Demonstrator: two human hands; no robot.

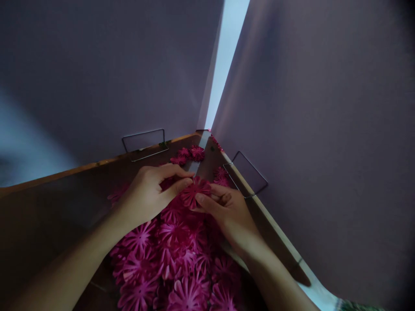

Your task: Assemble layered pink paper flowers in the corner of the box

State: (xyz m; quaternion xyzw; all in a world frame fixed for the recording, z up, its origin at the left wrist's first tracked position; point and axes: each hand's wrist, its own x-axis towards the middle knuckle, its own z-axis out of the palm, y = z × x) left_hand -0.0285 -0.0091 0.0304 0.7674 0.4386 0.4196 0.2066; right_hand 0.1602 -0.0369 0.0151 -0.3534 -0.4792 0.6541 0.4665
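Between my two hands is a pink flower piece (195,192) with many narrow petals. My right hand (227,207) grips it, the thumb on its front and the fingers behind. My left hand (155,190) pinches its upper left edge between thumb and forefinger. Below both hands spreads a pile of similar pink flowers (173,233), heaped over one another on the dark tabletop (65,216). A few more flowers (196,152) lie beyond my left hand, and another (221,175) is behind my right hand.
Bent wire frames stand at the table's edges, one on the left (145,144) and one on the right (248,172). Small pink pieces (216,142) line the far right edge. Grey panels rise behind, with a bright gap between them.
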